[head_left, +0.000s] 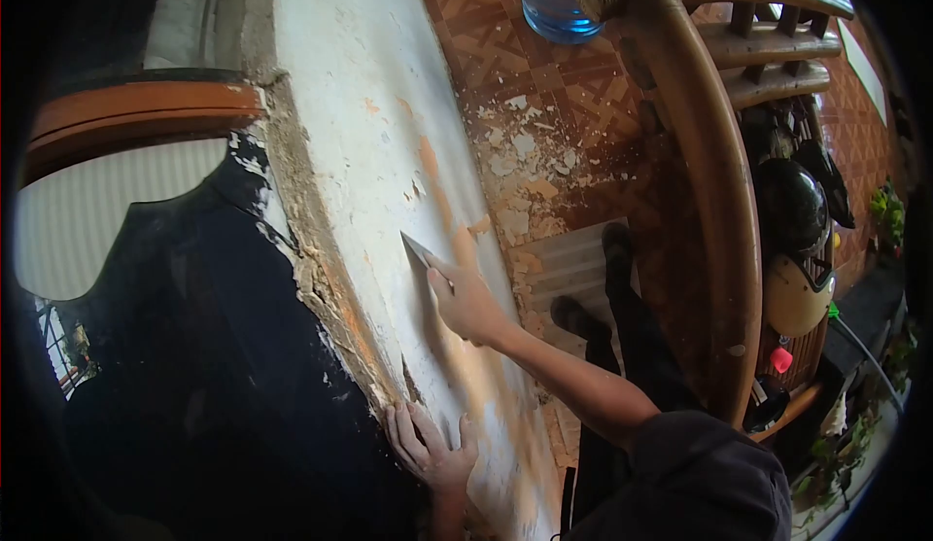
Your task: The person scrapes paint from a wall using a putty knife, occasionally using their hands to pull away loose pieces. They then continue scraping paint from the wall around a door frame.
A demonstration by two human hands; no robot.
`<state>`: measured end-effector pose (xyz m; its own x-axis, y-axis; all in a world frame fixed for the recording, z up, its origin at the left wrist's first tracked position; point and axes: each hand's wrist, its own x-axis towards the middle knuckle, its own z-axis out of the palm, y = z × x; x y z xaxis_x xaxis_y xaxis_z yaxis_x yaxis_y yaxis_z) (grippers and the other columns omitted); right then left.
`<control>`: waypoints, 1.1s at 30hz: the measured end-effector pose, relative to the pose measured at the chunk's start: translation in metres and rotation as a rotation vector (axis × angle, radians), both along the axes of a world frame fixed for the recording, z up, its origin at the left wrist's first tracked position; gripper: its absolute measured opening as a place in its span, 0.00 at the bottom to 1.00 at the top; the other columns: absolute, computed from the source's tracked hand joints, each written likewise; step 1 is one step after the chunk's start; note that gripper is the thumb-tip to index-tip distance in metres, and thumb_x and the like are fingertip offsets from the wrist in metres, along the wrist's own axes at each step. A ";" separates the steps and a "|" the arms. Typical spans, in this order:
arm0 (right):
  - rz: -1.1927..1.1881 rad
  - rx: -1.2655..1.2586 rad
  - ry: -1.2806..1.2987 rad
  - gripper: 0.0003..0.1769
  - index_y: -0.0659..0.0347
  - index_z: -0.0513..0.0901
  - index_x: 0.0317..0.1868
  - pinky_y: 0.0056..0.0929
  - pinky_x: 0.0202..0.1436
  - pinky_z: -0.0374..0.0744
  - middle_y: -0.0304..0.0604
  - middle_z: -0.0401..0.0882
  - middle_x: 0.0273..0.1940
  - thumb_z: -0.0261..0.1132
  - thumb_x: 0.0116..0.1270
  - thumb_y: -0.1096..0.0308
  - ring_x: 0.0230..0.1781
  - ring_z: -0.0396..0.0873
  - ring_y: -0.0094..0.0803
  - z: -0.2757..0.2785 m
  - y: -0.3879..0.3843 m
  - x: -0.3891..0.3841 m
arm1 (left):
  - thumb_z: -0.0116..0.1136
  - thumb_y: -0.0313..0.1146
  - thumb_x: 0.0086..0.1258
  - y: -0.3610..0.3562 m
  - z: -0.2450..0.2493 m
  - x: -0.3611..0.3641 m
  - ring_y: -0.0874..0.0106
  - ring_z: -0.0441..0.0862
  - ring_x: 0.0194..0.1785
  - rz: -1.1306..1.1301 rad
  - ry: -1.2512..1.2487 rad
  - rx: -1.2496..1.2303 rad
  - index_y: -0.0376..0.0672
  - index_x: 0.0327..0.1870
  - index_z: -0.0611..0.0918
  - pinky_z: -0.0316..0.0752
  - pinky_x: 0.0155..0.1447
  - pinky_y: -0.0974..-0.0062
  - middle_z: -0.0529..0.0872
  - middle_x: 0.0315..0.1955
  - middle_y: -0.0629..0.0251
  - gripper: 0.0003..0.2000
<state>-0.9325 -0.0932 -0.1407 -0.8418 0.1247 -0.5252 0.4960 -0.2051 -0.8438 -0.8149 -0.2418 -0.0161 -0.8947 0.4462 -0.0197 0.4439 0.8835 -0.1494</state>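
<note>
My right hand (465, 303) is closed around a putty knife (417, 249), its pointed metal blade lying against the peeling white wall (360, 123). Most of the handle is hidden in my fingers. Lower down, my left hand (428, 449) rests on the wall's rough edge (335, 303), fingers spread and thumb apart, holding nothing. Around the blade the surface is flaking, with orange-tan patches showing through the white coat.
Paint flakes (525, 147) litter the patterned tile floor (583, 84) by the wall. A curved wooden bench (724, 201) stands to the right, with helmets (799, 293) beyond it. A blue water jug (561, 1) is at the top. Dark glass (214, 347) lies left.
</note>
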 end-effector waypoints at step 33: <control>-0.024 -0.171 -0.303 0.22 0.67 0.74 0.35 0.33 0.09 0.61 0.44 0.69 0.15 0.44 0.76 0.57 0.08 0.65 0.32 -0.081 0.037 -0.108 | 0.58 0.44 0.65 -0.001 -0.003 -0.001 0.45 0.66 0.66 -0.015 0.035 0.000 0.24 0.63 0.69 0.65 0.68 0.48 0.69 0.61 0.44 0.33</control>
<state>-1.0403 -0.0560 -0.2220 -0.6423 0.0311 -0.7658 0.7122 -0.3450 -0.6113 -0.8161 -0.2428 -0.0192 -0.8880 0.4596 0.0112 0.4517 0.8768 -0.1651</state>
